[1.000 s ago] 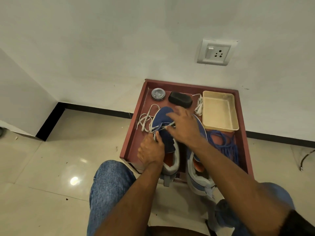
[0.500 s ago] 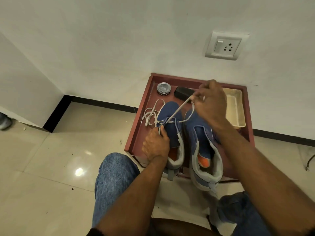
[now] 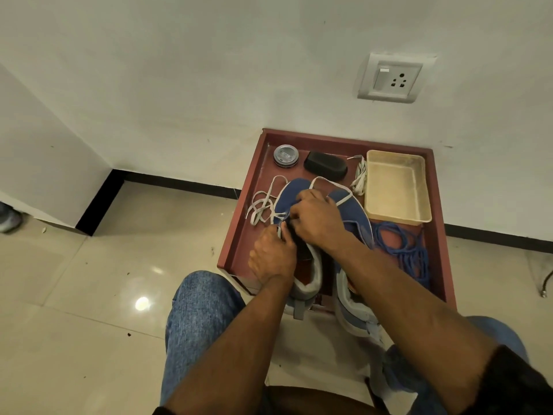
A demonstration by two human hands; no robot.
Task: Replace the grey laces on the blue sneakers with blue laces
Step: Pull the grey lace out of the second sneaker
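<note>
Two blue sneakers stand side by side in a red-brown tray (image 3: 239,235). The left sneaker (image 3: 291,191) is under both hands. My left hand (image 3: 270,254) grips its side at the lace holes. My right hand (image 3: 318,218) is down on its tongue, fingers pinched on the grey lace (image 3: 263,202), which loops loose to the left and arcs over the toe. The right sneaker (image 3: 356,214) lies beneath my right forearm. A heap of blue laces (image 3: 401,250) lies at the tray's right. A second grey lace bundle (image 3: 360,178) sits beside the cream tray.
At the tray's back stand a round metal tin (image 3: 285,155), a black brush (image 3: 326,167) and an empty cream plastic tray (image 3: 396,187). The wall with a socket (image 3: 392,77) is right behind. My knees in jeans (image 3: 200,313) are in front, on the tiled floor.
My right hand, which had pulled the grey lace up and back toward the wall, has come down onto the left sneaker's tongue. The left hand stays on the sneaker's side.
</note>
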